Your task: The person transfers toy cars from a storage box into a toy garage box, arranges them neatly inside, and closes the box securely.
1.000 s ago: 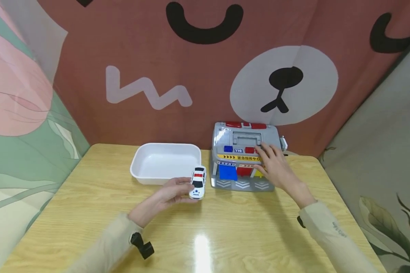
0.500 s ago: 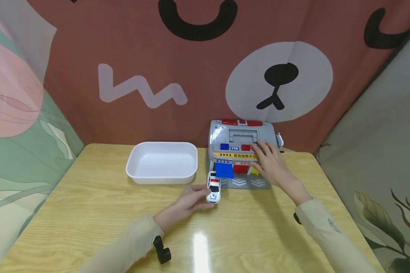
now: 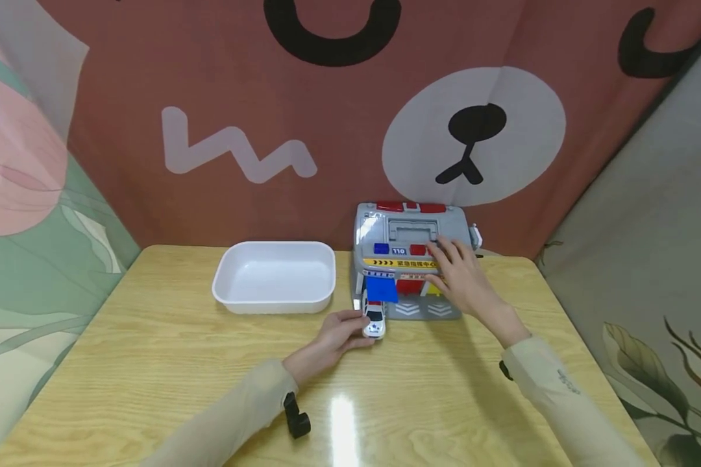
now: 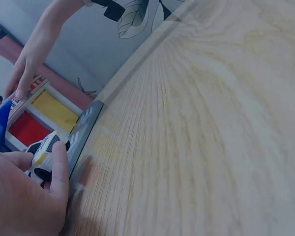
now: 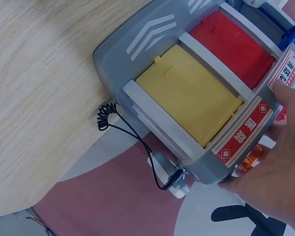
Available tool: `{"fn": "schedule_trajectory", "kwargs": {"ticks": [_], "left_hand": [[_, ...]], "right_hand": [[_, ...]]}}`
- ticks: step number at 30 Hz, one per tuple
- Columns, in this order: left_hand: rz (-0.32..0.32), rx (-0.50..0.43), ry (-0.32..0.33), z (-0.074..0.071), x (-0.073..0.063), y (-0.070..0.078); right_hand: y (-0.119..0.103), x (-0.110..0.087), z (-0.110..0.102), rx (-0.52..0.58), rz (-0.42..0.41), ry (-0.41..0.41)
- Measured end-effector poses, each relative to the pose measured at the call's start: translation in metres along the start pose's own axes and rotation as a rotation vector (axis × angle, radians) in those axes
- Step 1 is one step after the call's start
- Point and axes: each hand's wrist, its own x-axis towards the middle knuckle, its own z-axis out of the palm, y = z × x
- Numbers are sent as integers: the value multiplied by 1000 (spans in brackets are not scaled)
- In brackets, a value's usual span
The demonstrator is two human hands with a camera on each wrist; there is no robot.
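Note:
My left hand (image 3: 334, 338) pinches a white toy police car (image 3: 374, 325) between thumb and fingers. The car's rear end is under the raised blue door (image 3: 381, 290) of a grey toy police-station garage (image 3: 378, 227), and its bonnet points toward me. In the left wrist view the car (image 4: 42, 155) sits low by the garage's front ledge. My right hand (image 3: 466, 280) rests on the garage's roof edge with its fingers spread. The red door (image 5: 233, 49) and yellow door (image 5: 189, 96) are down, as the right wrist view shows.
A white plastic tray (image 3: 273, 307) stands left of the garage on the wooden table (image 3: 169, 363). A corded handset (image 5: 169, 174) hangs on the garage's side by a coiled black cord (image 5: 107, 116). Behind the table hangs a printed curtain (image 3: 239, 65).
My left hand has carried the police car right, from beside the tray to the blue doorway, its rear now under the door. The right hand stays on the garage roof.

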Motion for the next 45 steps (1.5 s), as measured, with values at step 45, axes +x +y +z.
{"fn": "schedule_trajectory", "kwargs": {"ticks": [45], "left_hand": [[16, 270, -37, 0, 32, 9]], "right_hand": [[1, -1, 2, -2, 9, 7]]}}
